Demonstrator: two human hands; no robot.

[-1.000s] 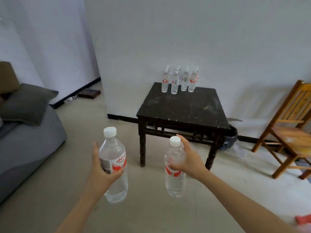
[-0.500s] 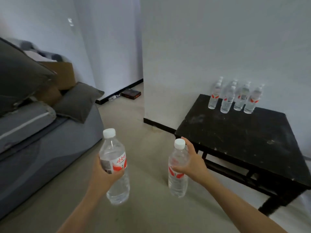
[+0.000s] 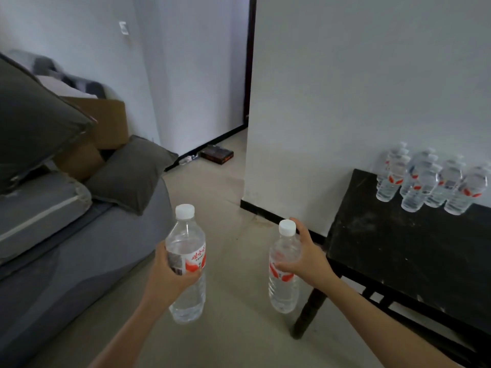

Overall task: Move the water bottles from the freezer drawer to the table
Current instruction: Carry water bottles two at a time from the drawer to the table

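Observation:
My left hand (image 3: 167,277) grips a clear water bottle (image 3: 187,264) with a white cap and a red-and-white label, held upright over the floor. My right hand (image 3: 309,257) grips a second, similar water bottle (image 3: 283,277) around its upper body, just left of the black table (image 3: 398,251). Several more water bottles (image 3: 427,181) stand grouped at the table's far edge against the white wall. The freezer drawer is not in view.
A grey sofa (image 3: 66,261) with dark cushions (image 3: 130,171) fills the left side, a cardboard box (image 3: 109,123) behind it. A dark flat box (image 3: 216,154) lies on the floor in a passage beside the wall corner. Bare floor runs between sofa and table.
The view has swung further left and closer, so the table and its bottles have shifted to the right edge. Both hands keep holding their bottles in the same pose.

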